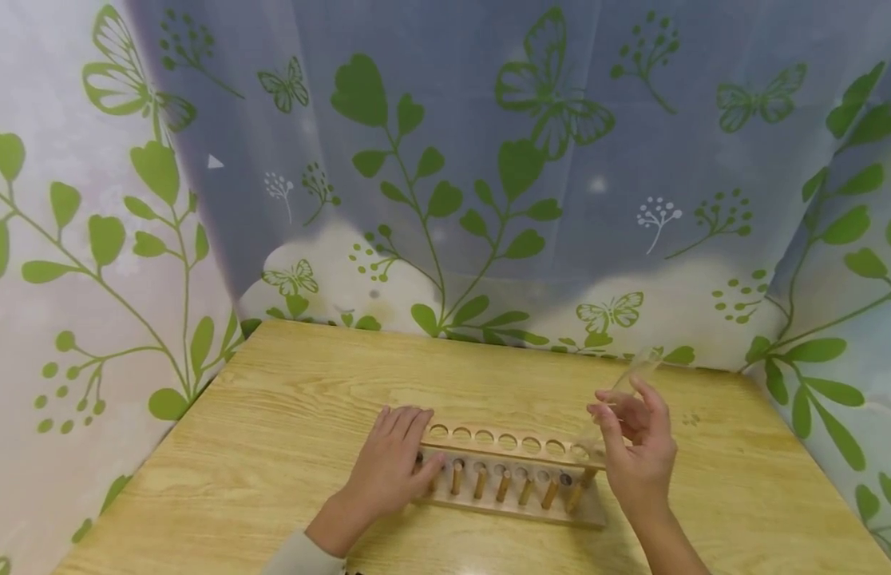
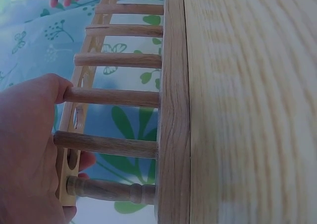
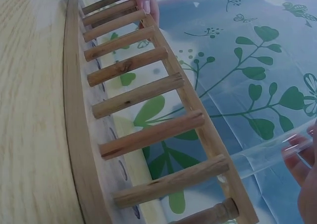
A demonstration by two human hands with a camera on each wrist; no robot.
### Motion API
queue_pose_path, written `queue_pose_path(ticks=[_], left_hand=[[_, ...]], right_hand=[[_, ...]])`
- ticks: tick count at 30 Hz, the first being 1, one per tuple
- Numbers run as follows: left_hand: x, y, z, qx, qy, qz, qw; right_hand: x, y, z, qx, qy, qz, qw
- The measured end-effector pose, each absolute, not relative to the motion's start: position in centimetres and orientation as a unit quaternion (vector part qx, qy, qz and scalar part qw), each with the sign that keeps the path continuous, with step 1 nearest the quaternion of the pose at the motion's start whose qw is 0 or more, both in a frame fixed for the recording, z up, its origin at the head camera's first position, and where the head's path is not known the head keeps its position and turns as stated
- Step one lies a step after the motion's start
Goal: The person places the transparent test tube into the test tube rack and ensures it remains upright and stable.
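Note:
A wooden test tube rack (image 1: 516,513) stands on the table, with a row of round holes in its top rail and upright pegs below. My left hand (image 1: 390,461) grips the rack's left end; in the left wrist view its thumb (image 2: 55,87) lies along the rail. A clear test tube (image 1: 635,369) is held tilted in the fingers of my right hand (image 1: 641,455), above the right end of the rack. The tube's lower end meets the top rail near the rightmost hole, and I cannot tell how far inside it sits.
The light wood table (image 1: 287,399) reaches back to a curtain (image 1: 445,200) printed with green leaves and butterflies. More of this cloth hangs at the left and right sides.

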State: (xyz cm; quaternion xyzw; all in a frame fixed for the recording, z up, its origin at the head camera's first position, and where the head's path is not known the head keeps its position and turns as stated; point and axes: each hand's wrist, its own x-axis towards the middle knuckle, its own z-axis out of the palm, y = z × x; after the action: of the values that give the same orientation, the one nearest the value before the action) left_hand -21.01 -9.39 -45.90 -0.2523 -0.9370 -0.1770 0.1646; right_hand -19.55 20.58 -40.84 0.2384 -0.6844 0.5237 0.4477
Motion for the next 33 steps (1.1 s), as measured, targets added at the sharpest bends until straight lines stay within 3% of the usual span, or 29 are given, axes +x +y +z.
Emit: queue_pose_path(ticks=[23, 33], left_hand=[[-21.1, -9.3, -45.5, -0.259, -0.932, -0.178, 0.182], [-20.8, -9.2, -45.7, -0.256, -0.935, -0.166, 0.178]], right_hand=[[-19.1, 19.8, -40.2, 0.224, -0.7, 0.525, 0.428], [-20.4, 21.0, -42.8, 0.236, -0.682, 0.552, 0.417]])
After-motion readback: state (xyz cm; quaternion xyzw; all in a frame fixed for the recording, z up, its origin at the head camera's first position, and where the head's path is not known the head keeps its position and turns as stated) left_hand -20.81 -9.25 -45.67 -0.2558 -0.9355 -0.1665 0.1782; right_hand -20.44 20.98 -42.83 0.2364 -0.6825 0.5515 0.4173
